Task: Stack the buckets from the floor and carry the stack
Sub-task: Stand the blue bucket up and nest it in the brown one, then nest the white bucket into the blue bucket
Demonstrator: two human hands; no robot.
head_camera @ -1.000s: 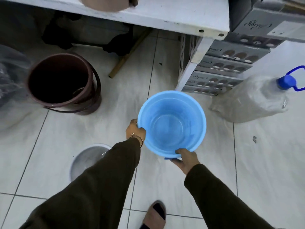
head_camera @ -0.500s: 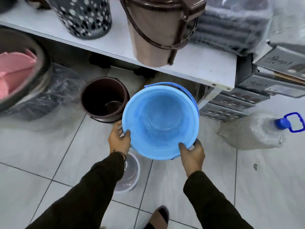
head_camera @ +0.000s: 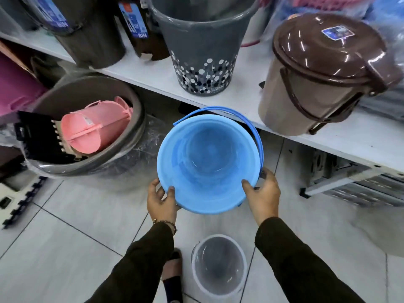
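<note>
Nearest to the person, one clear bucket (head_camera: 219,264) stands upright on the tiled floor (head_camera: 65,232), between the two dark sleeves, with one sandalled foot (head_camera: 172,270) just beside it on the left. Above it, one blue bucket (head_camera: 208,164) is held off the floor, mouth up, its blue handle (head_camera: 247,123) swung to the far side. Both hands are on its near rim: the left hand (head_camera: 161,200) has its grip closed on the rim's lower left, thumb over the edge and fingers beneath, a beaded bracelet (head_camera: 166,223) at the wrist; the right hand (head_camera: 262,193) has its grip closed on the lower right in the same way. Whether another bucket sits under the blue one cannot be told.

Further off to the left, one large grey tub (head_camera: 122,154) wrapped in clear film rests on the floor, holding one pink container (head_camera: 94,127) lying on its side and one black toothed piece (head_camera: 41,138). Beyond, one white shelf (head_camera: 240,95) carries a grey dotted bucket (head_camera: 203,55) in the middle, one beige bucket with a brown lid (head_camera: 314,75) on the right, and two dark bins (head_camera: 91,29) with blue labels on the left.
</note>
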